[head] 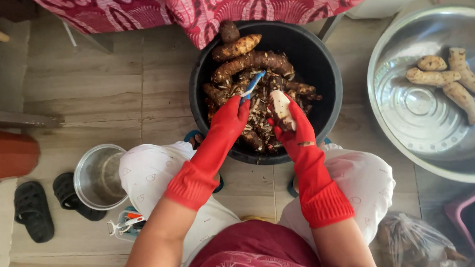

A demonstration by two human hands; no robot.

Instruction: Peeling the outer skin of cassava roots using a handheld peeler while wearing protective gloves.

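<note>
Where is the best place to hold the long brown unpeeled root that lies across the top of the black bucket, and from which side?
Probably grip the long brown root around its thick middle, coming from above. It lies roughly level across the pile in the black round bucket, its upper side is exposed, and other roots crowd under it.

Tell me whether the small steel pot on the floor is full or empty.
Empty, as far as shows: the small steel pot stands upright beside the person's knee, and its bare shiny inner wall is visible with nothing inside.
</note>
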